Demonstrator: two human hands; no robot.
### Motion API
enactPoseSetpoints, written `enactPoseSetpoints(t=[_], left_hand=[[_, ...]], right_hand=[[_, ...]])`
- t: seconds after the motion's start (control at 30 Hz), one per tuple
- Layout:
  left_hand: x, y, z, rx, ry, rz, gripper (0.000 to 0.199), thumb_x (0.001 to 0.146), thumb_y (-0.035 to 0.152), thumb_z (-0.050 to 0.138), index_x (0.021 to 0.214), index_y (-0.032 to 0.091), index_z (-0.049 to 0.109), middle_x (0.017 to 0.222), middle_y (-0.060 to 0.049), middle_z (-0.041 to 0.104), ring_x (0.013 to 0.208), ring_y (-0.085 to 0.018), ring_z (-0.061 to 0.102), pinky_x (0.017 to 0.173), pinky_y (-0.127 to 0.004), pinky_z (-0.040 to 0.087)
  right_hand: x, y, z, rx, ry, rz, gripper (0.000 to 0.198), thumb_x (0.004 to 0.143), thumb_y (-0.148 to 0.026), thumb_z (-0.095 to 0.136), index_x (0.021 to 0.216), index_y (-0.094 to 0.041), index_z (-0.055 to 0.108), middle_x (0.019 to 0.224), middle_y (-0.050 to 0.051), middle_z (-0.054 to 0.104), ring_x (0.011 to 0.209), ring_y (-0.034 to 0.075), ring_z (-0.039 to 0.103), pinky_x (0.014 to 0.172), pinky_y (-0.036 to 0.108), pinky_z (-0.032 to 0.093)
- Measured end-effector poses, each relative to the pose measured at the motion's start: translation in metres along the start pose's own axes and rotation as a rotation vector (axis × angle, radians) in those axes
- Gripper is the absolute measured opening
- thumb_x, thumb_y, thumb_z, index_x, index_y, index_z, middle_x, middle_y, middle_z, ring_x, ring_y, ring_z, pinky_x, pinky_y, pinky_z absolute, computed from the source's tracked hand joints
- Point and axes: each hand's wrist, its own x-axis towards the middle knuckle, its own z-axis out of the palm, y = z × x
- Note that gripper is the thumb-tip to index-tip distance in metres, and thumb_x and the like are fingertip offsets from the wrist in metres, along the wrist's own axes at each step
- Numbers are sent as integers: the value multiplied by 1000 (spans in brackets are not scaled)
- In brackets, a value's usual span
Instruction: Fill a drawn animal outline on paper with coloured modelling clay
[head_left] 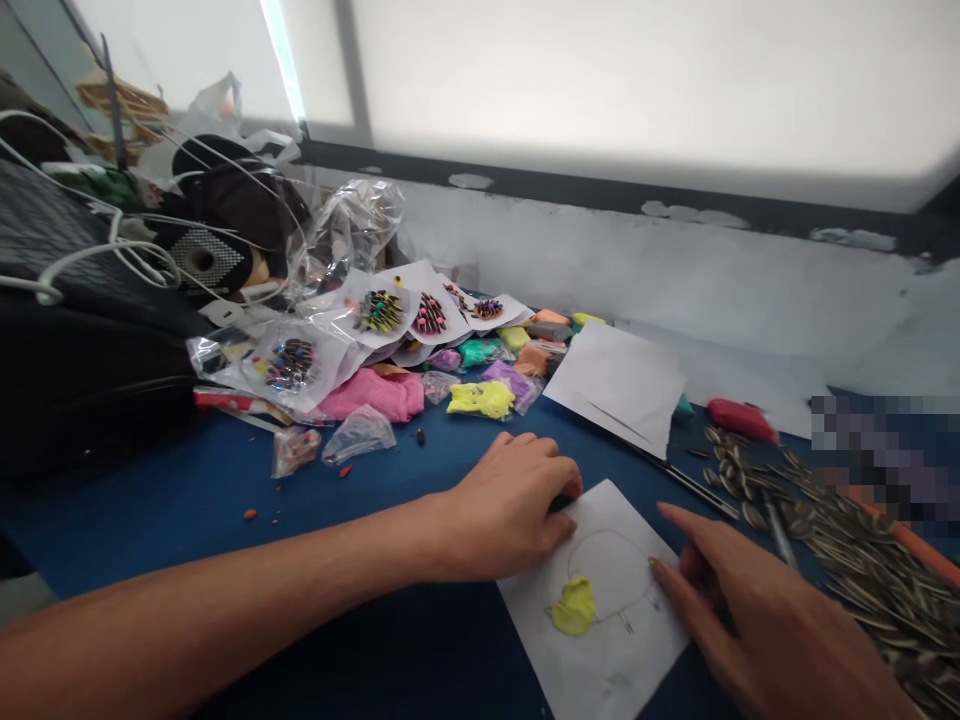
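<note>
A small white sheet of paper (pixel 600 680) bears a pencil drawing of a rounded outline with short legs. A flattened piece of yellow modelling clay (pixel 574 606) lies on the drawing's left part. My left hand (pixel 514 510) rests at the sheet's upper left edge, fingers bent and a gap between thumb and forefinger. At the sheet's right side is my right hand (pixel 772 610), its forefinger stretched out and apart from the thumb, whose tip is by the outline. Nothing shows in either hand.
Sunflower seeds (pixel 862 580) lie heaped at the right. Behind the hands are blank paper (pixel 619 385), coloured clay packets (pixel 480 400) and seed-and-clay pictures (pixel 382 312). A black bag (pixel 90 370) and white cables stand left. Tweezers or pens (pixel 701 488) lie by the seeds.
</note>
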Motion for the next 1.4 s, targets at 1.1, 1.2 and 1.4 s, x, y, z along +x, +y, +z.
enactPoseSetpoints(t=[1.1, 1.2, 1.4], left_hand=[[-8, 15, -6, 86, -117, -22, 22, 86, 29, 61, 102, 15, 58, 109, -7, 57, 105, -24, 51, 95, -42, 40], [-7, 17, -6, 112, -135, -30, 20, 86, 29, 61, 101, 15, 58, 110, -8, 57, 104, -24, 51, 95, -43, 40], [-8, 21, -7, 135, -156, -53, 21, 87, 30, 61, 103, 15, 58, 111, -7, 58, 106, -24, 51, 97, -43, 40]], right_hand=[[1, 6, -10, 189, -145, 141, 23, 84, -43, 53, 75, -24, 63, 59, 0, 68, 44, 16, 65, 35, 24, 47], [2, 5, -11, 187, -201, 190, 26, 82, -44, 50, 66, -26, 59, 55, 0, 66, 44, 18, 66, 32, 25, 44], [-1, 7, -10, 244, -400, 308, 29, 81, -46, 45, 65, -27, 59, 51, -1, 64, 44, 18, 64, 38, 27, 45]])
